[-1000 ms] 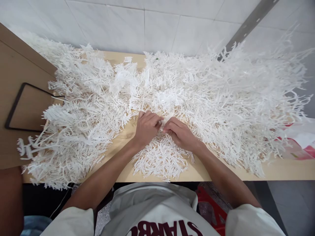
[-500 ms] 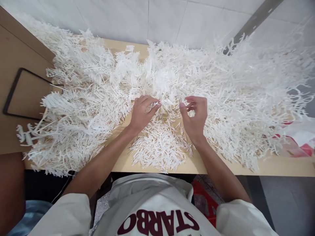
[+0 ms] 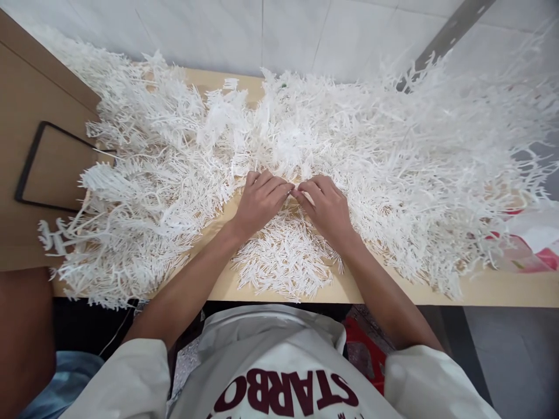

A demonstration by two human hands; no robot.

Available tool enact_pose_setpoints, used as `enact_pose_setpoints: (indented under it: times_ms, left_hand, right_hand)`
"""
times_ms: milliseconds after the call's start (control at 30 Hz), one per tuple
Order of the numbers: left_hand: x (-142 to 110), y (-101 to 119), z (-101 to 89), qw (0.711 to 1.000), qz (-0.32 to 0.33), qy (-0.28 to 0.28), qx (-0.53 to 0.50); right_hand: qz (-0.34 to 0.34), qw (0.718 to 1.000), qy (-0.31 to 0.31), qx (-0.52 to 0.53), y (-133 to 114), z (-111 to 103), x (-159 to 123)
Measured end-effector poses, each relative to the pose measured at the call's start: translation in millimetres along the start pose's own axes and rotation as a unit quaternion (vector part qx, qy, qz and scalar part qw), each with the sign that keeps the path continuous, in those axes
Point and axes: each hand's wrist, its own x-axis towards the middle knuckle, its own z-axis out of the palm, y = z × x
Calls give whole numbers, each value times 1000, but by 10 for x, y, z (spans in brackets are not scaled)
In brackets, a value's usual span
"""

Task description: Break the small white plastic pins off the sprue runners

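Note:
My left hand and my right hand meet over the table, thumbs and fingers pinched, the fingertips nearly touching. Whatever sits between the fingertips is too small and covered to make out. Just below them, towards me, lies a low pile of short, thin white sticks. Beyond and on both sides of my hands spread tangled heaps of white branched plastic-looking strips, one on the left and a larger one on the right.
The tan tabletop shows along the front edge. A cardboard box with a black wire loop stands at left. A pink-and-white plastic bag lies right. Behind is a tiled wall. Another person's arm shows lower left.
My right hand has moved left and closed its fingers, meeting my left hand. My left fingers have drawn closer together. The heaps look the same.

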Motion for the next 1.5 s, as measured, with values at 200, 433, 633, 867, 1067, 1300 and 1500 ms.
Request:
enact_pose_setpoints:
  times_ms: [200,433,633,867,1067,1300,1500]
  left_hand:
    - [-10,-10,31,996,64,33,50]
    - [21,23,50,997,72,-18,19]
    - [-1,22,131,998,35,-51,-26]
    - [18,-45,151,990,-41,-101,-92]
    - [-5,-299,103,989,-132,-32,-55]
    - [-16,-105,90,1000,-4,9,8]
    - [-27,-139,43,998,45,7,50]
  right_hand:
    - [29,986,-163,17,1,-56,39]
    - [-19,980,-180,-82,-62,-121,25]
    - [-39,980,-176,-83,-97,-180,25]
    - [-1,960,-201,197,-77,-262,-32]
    - [25,900,-148,408,-143,-388,-27]
    - [147,981,-17,127,58,-59,-41]
    - [106,988,-13,114,-60,54,-84]
